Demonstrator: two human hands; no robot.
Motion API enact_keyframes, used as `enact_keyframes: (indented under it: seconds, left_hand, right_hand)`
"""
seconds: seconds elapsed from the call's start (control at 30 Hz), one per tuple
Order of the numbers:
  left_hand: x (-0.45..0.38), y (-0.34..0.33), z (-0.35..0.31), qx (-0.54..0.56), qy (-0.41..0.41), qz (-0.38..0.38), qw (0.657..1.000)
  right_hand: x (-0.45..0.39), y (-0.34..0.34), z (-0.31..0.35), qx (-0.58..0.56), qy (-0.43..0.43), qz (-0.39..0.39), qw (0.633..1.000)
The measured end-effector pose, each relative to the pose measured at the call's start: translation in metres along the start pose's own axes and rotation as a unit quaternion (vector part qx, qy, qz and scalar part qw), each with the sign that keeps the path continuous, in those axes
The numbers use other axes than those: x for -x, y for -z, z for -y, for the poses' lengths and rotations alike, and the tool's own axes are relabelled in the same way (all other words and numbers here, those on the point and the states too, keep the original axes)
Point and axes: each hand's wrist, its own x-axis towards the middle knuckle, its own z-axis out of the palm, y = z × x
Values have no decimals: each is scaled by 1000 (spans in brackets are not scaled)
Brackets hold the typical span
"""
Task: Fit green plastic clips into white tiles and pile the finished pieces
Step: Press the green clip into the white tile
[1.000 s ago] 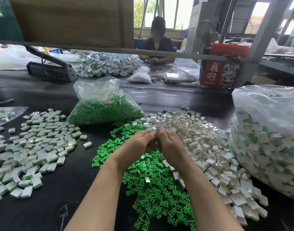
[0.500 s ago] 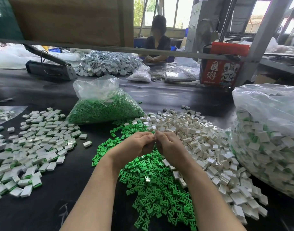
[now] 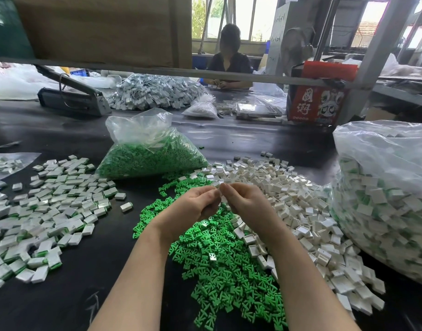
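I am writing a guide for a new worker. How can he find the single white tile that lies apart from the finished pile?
Start at the wide spread of finished tiles on the left of the black table. At its right edge, toward the loose green clips, lies the lone tile. Bare table surrounds it; its neighbours touch each other.

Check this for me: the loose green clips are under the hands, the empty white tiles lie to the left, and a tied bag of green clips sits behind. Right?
One thing is off. The head view shows the empty white tiles heaped to the right of the loose green clips, not the left; the left pile holds finished pieces. The bag of green clips does sit behind.
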Motion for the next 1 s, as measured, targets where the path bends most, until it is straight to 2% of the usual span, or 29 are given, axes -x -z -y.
enact_keyframes:
  seconds: [0.4, 0.7, 1.0]
  left_hand:
    - [3, -5, -6, 10, 5, -4, 1000]
    - [1, -14, -9, 10, -20, -60, 998]
    - [1, -23, -11, 48, -40, -48, 997]
  right_hand:
    - [-2, -3, 0, -104, -26, 1, 994]
    - [-4, -21, 5, -56, -5, -98, 994]
    - [-6, -26, -4, -48, 10, -134, 990]
